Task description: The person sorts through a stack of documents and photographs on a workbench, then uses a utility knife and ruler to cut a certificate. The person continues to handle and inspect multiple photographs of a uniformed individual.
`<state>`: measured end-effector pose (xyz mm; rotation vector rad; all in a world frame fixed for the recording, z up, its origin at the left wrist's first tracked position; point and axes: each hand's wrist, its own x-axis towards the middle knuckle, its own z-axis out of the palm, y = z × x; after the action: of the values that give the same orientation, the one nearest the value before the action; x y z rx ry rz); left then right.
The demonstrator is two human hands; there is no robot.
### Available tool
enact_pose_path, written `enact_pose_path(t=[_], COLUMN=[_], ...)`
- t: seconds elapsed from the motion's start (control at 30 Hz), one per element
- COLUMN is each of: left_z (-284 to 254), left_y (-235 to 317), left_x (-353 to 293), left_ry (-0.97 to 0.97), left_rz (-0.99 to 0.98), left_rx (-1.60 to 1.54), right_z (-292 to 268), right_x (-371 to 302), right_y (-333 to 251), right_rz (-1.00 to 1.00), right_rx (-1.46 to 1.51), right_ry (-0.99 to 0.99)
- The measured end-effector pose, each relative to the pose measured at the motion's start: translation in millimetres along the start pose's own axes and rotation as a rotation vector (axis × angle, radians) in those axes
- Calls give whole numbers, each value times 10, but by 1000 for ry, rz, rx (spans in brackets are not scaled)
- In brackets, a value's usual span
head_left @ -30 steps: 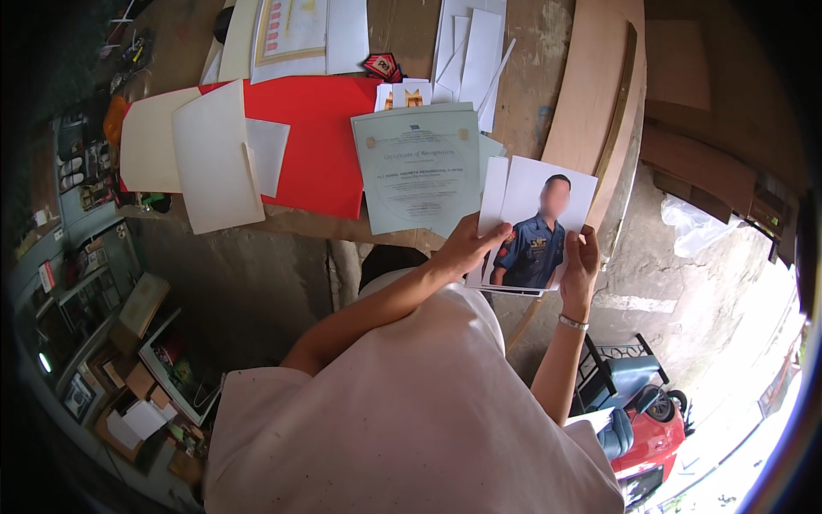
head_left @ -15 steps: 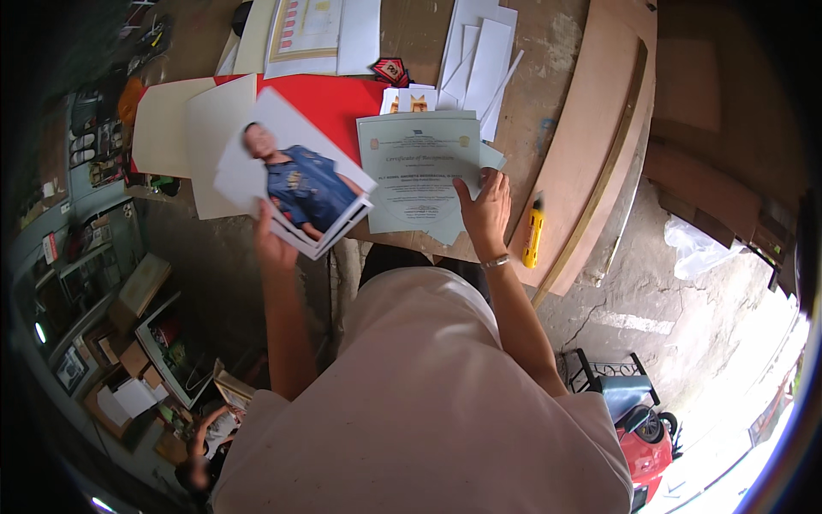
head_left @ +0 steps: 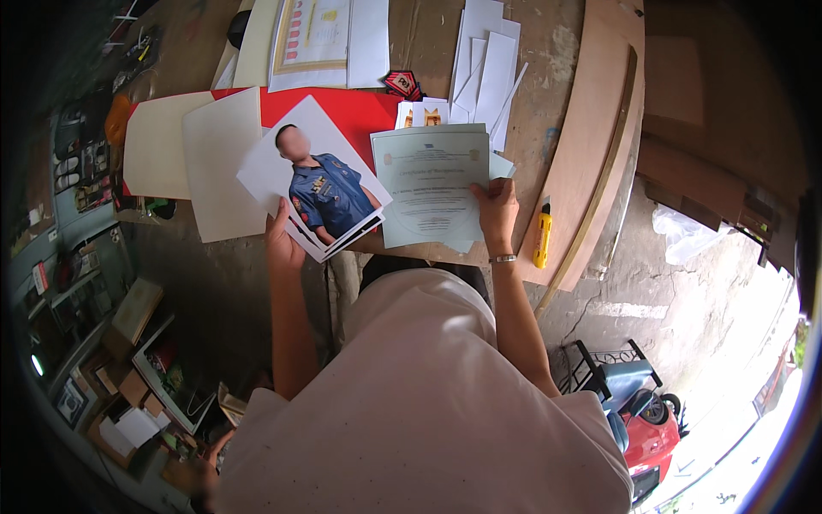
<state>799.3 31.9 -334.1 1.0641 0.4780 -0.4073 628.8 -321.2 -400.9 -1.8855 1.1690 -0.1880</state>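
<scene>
My left hand (head_left: 282,242) is closed on the lower left edge of a small stack of photo prints (head_left: 330,193). The top print shows a person in a dark blue uniform shirt on white. To its right, a pale green certificate (head_left: 428,193) is pinched at its right edge by my right hand (head_left: 498,214), thumb on top. Another pale green sheet (head_left: 502,166) peeks out behind it. The certificate is over the table's near edge, beside the photo stack. Beyond it lie small white prints with gold figures (head_left: 424,114) and a red and black patch (head_left: 402,84).
A red folder (head_left: 330,107) and cream sheets (head_left: 224,163) lie on the wooden table (head_left: 419,43) at left. Framed-looking printed sheets (head_left: 310,43) and white paper strips (head_left: 486,64) are farther back. A yellow tool with a black tip (head_left: 543,236) rests on wooden boards (head_left: 591,146) at right.
My right hand has gone from lying spread on the certificate to pinching its right edge. My left hand has brought the photo stack slightly right, and the top print is turned more upright.
</scene>
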Motion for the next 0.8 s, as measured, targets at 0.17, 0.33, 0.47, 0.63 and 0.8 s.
enact_pose_path(t=[0.17,0.33,0.47,0.63,0.8], left_z=[-134,-54,49,48,84], left_y=[130,225,213,43,-441], left_x=[311,383,417,413,313], left_ry=[-41,-143,-189,-183,-246], left_rz=[-62,-105,-109,-267,-433], left_rx=[202,201,184,139,144], right_z=[-52,-92,-80,35,168], right_x=[-29,-137,-254,-395,-230], right_y=[94,139,107,13,-72], right_rz=[14,54,-75,-142,-240], right_rx=[101,41,-64,-188,-301], right_ry=[9,24,137,172,300])
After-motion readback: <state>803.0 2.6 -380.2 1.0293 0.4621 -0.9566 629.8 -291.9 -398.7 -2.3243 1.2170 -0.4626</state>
